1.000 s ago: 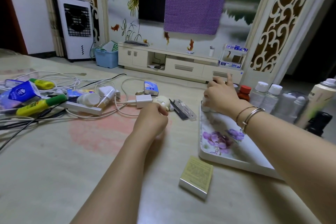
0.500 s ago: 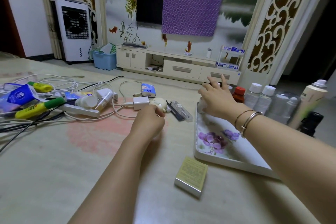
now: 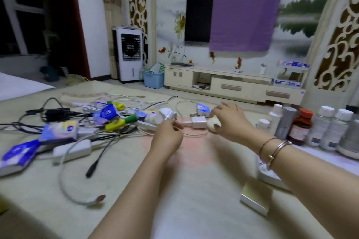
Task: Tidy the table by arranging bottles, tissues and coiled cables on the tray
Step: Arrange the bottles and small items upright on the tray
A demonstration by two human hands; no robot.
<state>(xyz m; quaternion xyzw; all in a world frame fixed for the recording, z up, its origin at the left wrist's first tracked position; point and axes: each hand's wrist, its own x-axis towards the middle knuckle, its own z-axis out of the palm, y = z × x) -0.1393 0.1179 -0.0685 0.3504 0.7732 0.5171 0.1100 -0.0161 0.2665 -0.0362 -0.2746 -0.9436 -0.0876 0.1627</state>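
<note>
Two hands met over the white charger plug [image 3: 198,122]: the left hand [image 3: 167,135] pinched its thin white cable [image 3: 194,134], seemingly to coil it. The right hand [image 3: 229,120], fingers loosely spread, curled round a small cream object [image 3: 212,124]. The tray [image 3: 269,177] lay right, mostly behind that forearm, bottles [image 3: 318,130] beyond.

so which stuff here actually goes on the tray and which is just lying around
For the job: bottles, tissue packs, white cable, black cable, charger, tray.
Lying about: gold box, yellow-green tubes.
</note>
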